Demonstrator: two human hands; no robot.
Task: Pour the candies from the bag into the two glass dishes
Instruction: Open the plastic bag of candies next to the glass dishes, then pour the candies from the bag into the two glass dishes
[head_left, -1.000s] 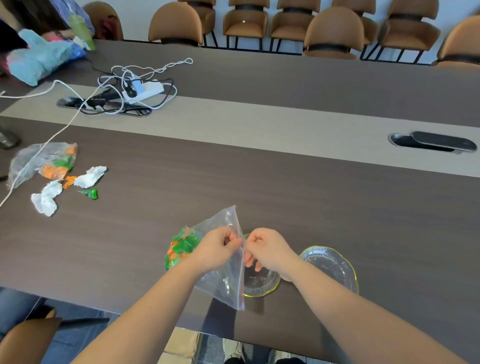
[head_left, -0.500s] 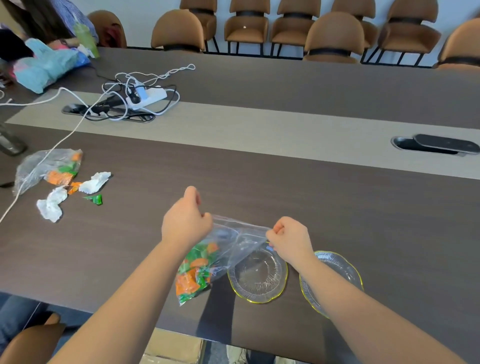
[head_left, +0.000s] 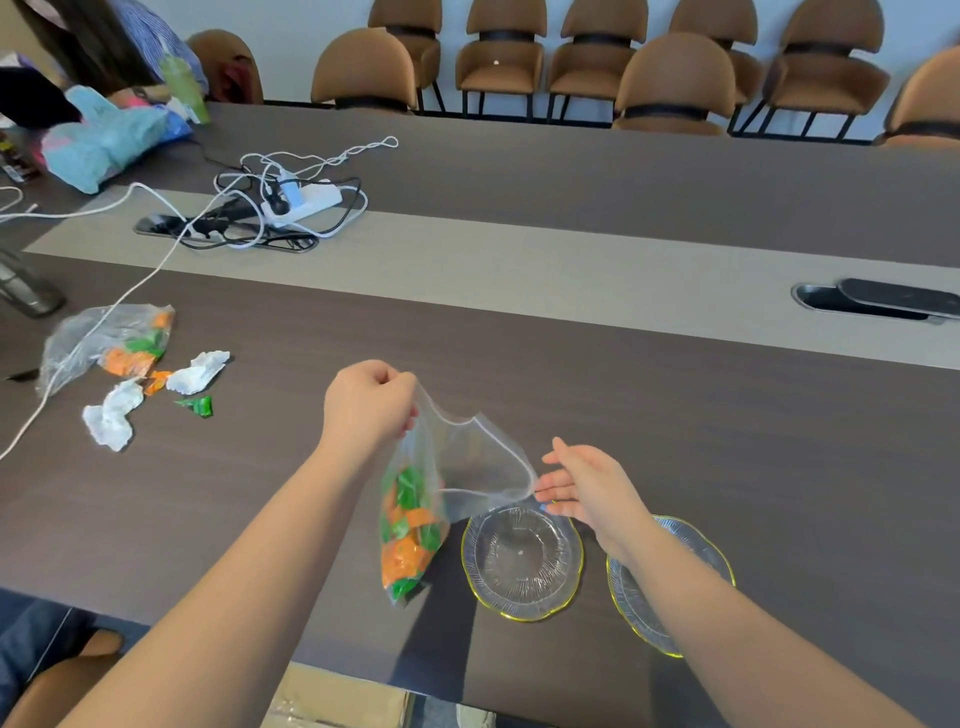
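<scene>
A clear plastic bag (head_left: 457, 467) hangs from my left hand (head_left: 369, 402), which pinches its top corner. Its mouth gapes open toward the right. Orange and green wrapped candies (head_left: 408, 535) sit bunched in its lower end, just above the table. My right hand (head_left: 587, 488) is beside the bag's open rim with fingers spread, holding nothing. Two gold-rimmed glass dishes lie near the table's front edge: the left dish (head_left: 522, 561) is bare and just right of the bag, the right dish (head_left: 696, 551) is partly hidden under my right forearm.
At the left lie a second bag of candies (head_left: 106, 345), crumpled white wrappers (head_left: 197, 366) and a green wrapper (head_left: 196, 406). A power strip with tangled cables (head_left: 291, 200) is farther back. A cable hatch (head_left: 878, 304) sits at the right. Brown chairs line the far side.
My left hand lifted the bag's corner so the candies slid to the bottom. My right hand let go of the bag's rim and spread its fingers. The bag's mouth widened.
</scene>
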